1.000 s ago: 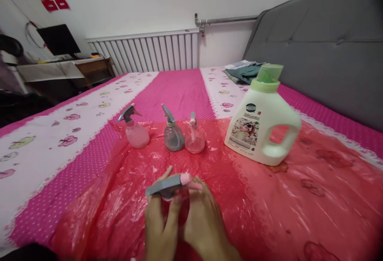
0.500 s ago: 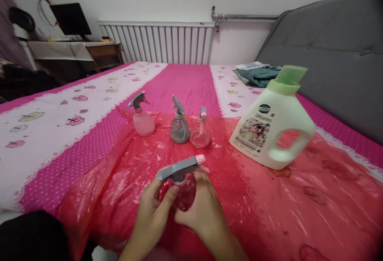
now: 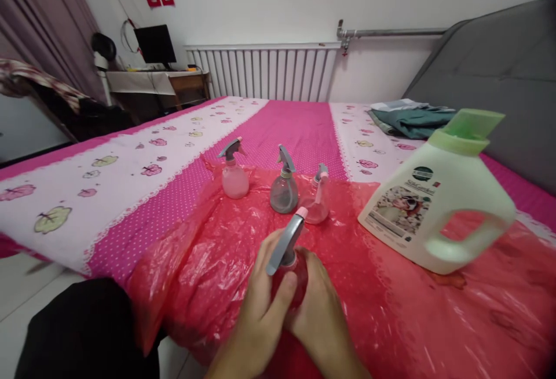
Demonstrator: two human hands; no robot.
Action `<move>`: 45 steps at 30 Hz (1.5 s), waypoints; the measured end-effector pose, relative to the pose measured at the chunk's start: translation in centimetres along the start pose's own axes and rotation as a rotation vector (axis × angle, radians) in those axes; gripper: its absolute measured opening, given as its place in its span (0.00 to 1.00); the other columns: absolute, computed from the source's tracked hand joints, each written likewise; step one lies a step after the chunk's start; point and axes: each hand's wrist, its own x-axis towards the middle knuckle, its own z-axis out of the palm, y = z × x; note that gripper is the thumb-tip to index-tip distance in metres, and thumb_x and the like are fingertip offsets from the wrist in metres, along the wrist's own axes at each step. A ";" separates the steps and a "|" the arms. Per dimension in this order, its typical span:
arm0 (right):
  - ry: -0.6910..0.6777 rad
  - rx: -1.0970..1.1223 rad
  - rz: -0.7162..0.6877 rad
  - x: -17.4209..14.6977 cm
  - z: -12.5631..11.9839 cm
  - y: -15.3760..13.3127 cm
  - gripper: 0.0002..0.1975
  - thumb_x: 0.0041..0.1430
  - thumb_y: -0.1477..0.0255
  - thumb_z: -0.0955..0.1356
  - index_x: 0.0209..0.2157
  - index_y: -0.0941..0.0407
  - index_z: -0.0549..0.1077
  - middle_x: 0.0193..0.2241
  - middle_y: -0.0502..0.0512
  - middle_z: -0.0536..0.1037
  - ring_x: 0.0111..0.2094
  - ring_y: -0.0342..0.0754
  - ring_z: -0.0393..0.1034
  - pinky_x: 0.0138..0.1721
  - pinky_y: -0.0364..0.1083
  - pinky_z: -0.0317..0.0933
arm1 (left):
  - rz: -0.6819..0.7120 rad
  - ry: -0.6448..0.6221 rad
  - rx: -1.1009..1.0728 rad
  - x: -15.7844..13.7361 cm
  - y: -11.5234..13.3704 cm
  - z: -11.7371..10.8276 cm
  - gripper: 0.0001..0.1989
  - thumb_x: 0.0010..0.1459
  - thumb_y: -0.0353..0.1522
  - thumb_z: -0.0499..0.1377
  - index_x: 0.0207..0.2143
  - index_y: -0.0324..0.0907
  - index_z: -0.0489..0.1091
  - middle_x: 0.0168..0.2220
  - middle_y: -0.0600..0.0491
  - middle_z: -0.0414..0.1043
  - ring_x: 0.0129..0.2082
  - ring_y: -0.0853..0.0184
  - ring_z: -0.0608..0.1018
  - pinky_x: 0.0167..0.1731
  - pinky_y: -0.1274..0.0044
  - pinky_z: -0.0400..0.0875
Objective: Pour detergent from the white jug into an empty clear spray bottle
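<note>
Between my two hands is a small spray bottle (image 3: pixel 290 269) with a grey trigger head and pink nozzle, its clear body tinted red. My left hand (image 3: pixel 263 298) wraps its left side, thumb across the front. My right hand (image 3: pixel 319 298) closes round the right side; its fingertips are hidden behind the bottle. Beyond them stand a pink spray bottle (image 3: pixel 235 181), a grey spray bottle (image 3: pixel 284 192) and a clear pinkish spray bottle (image 3: pixel 316 205). On the right stands a pale green detergent jug (image 3: pixel 434 205) with a green cap.
Red plastic sheeting (image 3: pixel 195 269) covers the near part of the pink patterned bed (image 3: pixel 295 124). Folded clothes (image 3: pixel 412 118) lie by the grey headboard (image 3: pixel 490 66). A radiator (image 3: pixel 264 72) runs along the wall, and a desk with a monitor (image 3: pixel 155 44) stands far left. My dark-clothed knee (image 3: pixel 87 332) is lower left.
The view has swung left, so the scene sits further right. The held spray bottle has turned in my hands, its nozzle now pointing more away from me. Both hands keep their hold.
</note>
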 end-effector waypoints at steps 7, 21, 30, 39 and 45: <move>0.035 -0.064 -0.040 -0.3 0.6 0.0 0.33 0.65 0.51 0.69 0.62 0.58 0.67 0.54 0.61 0.71 0.57 0.52 0.67 0.62 0.58 0.67 | -0.022 0.193 -0.045 0.4 0.5 -0.4 0.10 0.59 0.34 0.70 0.43 0.47 0.77 0.42 0.51 0.81 0.44 0.58 0.82 0.47 0.69 0.77; 0.082 -0.134 -0.028 -0.5 0.9 0.0 0.27 0.74 0.52 0.63 0.62 0.58 0.68 0.55 0.61 0.71 0.57 0.51 0.66 0.60 0.55 0.67 | 0.001 0.275 -0.017 0.3 0.6 1.1 0.13 0.61 0.37 0.69 0.48 0.48 0.75 0.44 0.54 0.79 0.46 0.62 0.82 0.49 0.71 0.76; 0.091 -0.140 0.013 -0.3 1.1 0.0 0.37 0.65 0.44 0.69 0.63 0.57 0.67 0.54 0.61 0.71 0.57 0.53 0.66 0.60 0.59 0.67 | 0.052 0.267 -0.068 0.5 1.0 0.0 0.15 0.65 0.42 0.69 0.52 0.50 0.80 0.52 0.51 0.84 0.53 0.60 0.85 0.54 0.72 0.78; 0.097 -0.134 0.037 -0.5 1.3 -0.1 0.37 0.60 0.50 0.71 0.63 0.57 0.66 0.56 0.60 0.70 0.59 0.54 0.64 0.65 0.62 0.63 | 0.113 0.492 -0.257 2.7 2.6 -2.6 0.16 0.65 0.42 0.71 0.52 0.49 0.81 0.52 0.53 0.83 0.54 0.62 0.83 0.61 0.72 0.73; 0.063 -0.092 0.057 -0.5 1.2 0.0 0.38 0.64 0.44 0.69 0.63 0.58 0.67 0.55 0.61 0.71 0.57 0.52 0.66 0.61 0.59 0.66 | 0.165 0.611 -0.436 3.3 3.8 -4.1 0.14 0.61 0.41 0.75 0.48 0.50 0.83 0.48 0.57 0.83 0.51 0.67 0.83 0.61 0.75 0.73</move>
